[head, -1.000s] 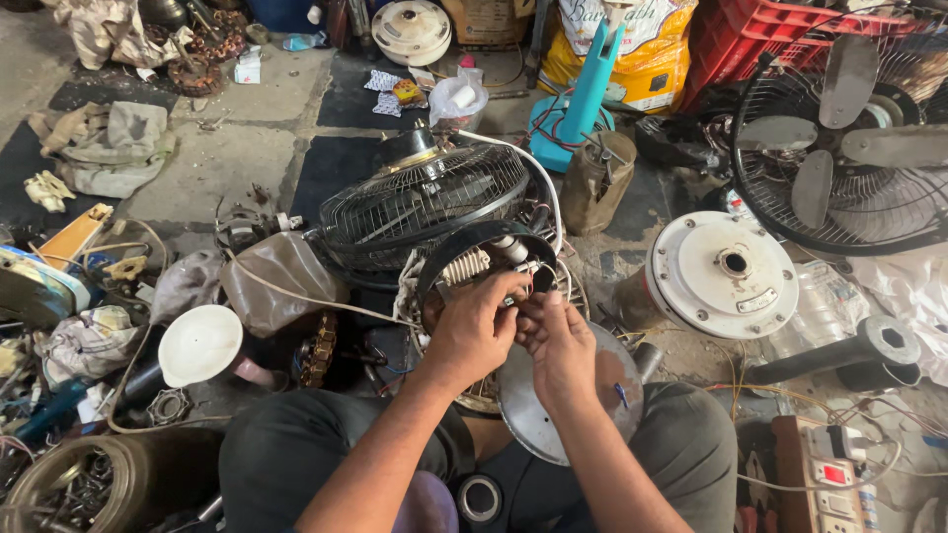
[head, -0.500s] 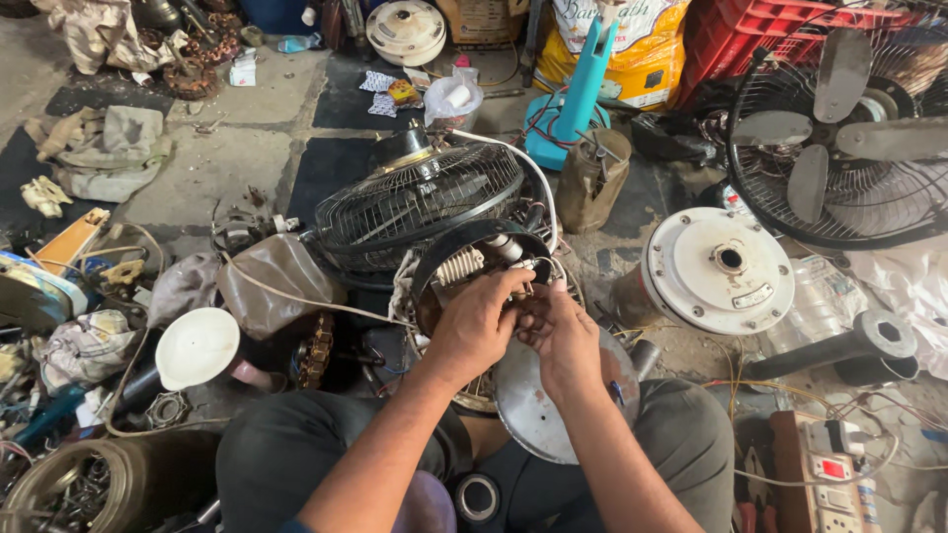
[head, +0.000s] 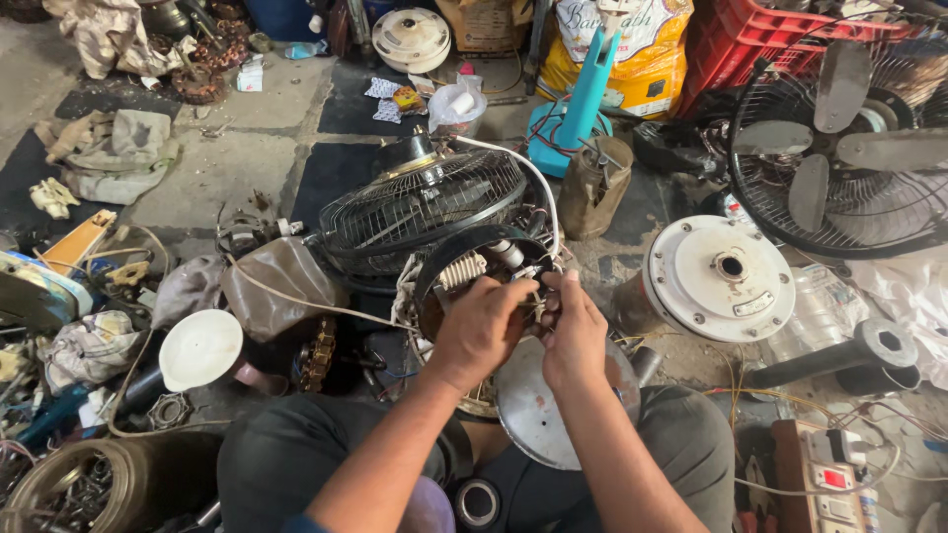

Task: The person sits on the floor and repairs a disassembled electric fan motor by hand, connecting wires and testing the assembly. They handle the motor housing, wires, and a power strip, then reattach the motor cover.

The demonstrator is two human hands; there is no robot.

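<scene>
I sit on the floor with a round fan motor [head: 464, 271] in front of my knees; its dark rim and white coil show above my fingers. My left hand [head: 484, 326] and my right hand [head: 573, 331] meet over the motor's right side, fingers pinched on thin wires [head: 533, 296] coming out of it. A round grey metal cover [head: 538, 415] rests on my lap under my wrists. Just behind the motor lies a black wire fan guard [head: 425, 202] with a white cable [head: 528, 173] curving over it.
A white round motor housing [head: 716, 276] lies to the right, with a standing fan [head: 839, 148] behind it. A power strip [head: 825, 474] sits at lower right. A white disc [head: 200, 347], rags, a jar of parts [head: 69, 489] and a turquoise fan base [head: 578, 114] crowd the floor.
Both hands stay on the motor's wires with only small finger shifts; the view has drifted slightly.
</scene>
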